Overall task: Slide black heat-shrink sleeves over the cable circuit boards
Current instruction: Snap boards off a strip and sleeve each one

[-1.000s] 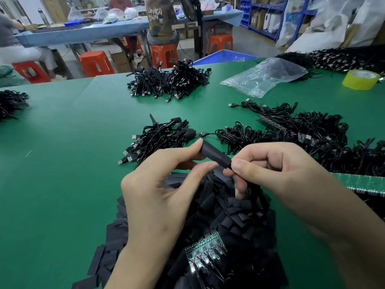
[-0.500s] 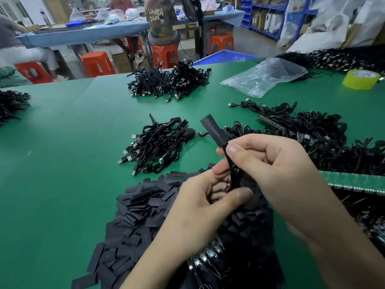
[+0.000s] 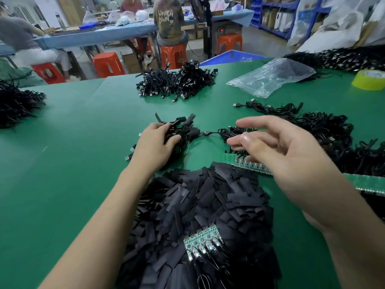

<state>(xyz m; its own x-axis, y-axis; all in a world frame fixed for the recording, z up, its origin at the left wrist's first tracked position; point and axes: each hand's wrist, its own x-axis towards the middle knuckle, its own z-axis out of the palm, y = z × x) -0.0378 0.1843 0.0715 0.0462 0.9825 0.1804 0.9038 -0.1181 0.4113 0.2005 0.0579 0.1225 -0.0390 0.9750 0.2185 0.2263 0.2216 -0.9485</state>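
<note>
Clear plastic bag [image 3: 270, 77] lies near yellow tape roll [image 3: 369, 80]; orange stools [image 3: 108, 64] behind.

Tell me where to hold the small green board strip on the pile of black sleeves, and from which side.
Probably pinch the board strip by its two short ends, coming from above: it lies face up on the sleeves, and wires leave its near long edge.

Left hand [image 3: 155, 142] curled; right [image 3: 277, 149] seemingly splayed.

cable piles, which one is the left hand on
The small central pile just beyond the black sleeve heap: the left hand grips it; the far pile, left-edge pile and right pile aren't held.
</note>
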